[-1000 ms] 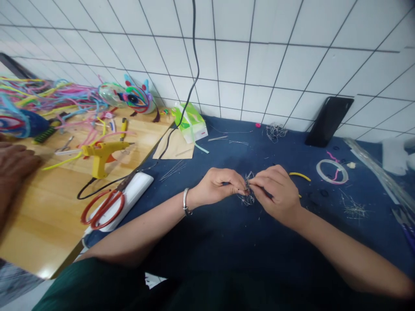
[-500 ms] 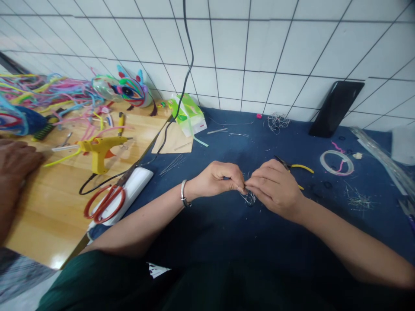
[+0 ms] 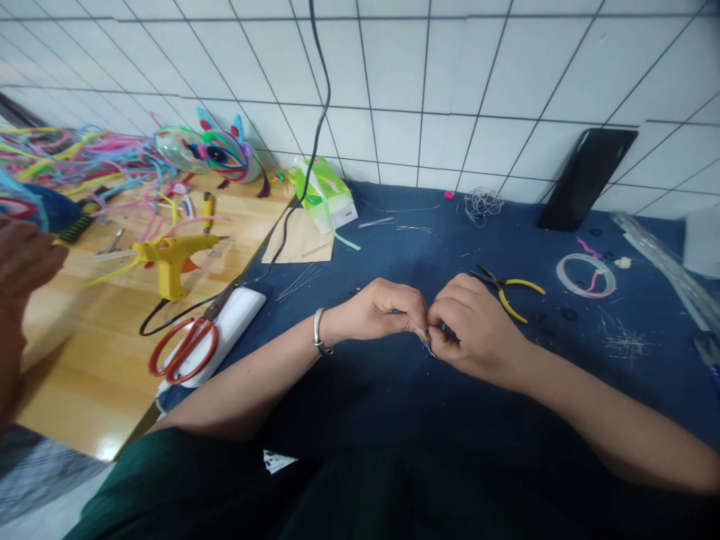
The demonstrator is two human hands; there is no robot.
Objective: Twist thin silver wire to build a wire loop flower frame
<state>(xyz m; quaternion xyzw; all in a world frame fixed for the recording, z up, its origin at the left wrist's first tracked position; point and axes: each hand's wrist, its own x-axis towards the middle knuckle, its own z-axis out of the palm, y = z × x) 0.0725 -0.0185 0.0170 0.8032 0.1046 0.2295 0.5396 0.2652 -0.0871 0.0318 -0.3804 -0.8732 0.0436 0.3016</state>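
Note:
Over the dark blue cloth (image 3: 365,390), my left hand (image 3: 388,311) and my right hand (image 3: 475,326) meet at the fingertips. Both are closed in a pinch on a small piece of thin silver wire (image 3: 428,347). Most of the wire is hidden behind my fingers; only a few bent strands show below them. Just beyond my right hand lie pliers (image 3: 514,289) with yellow handles, their jaws apart. Straight cut wires (image 3: 298,283) lie left of my left hand, and a tangled ball of wire (image 3: 482,205) rests near the wall.
A coil of clear tubing (image 3: 585,276), scattered wire bits (image 3: 624,341) and a leaning black phone (image 3: 588,180) are on the right. On the left are red-handled scissors (image 3: 185,350), a yellow glue gun (image 3: 172,262) and another person's hand (image 3: 28,255). A black cable (image 3: 323,82) hangs down.
My right fingers have curled in tighter, and less of the wire shows below them. The pliers are more exposed. The other person's hand has lifted slightly. The view has shifted a little.

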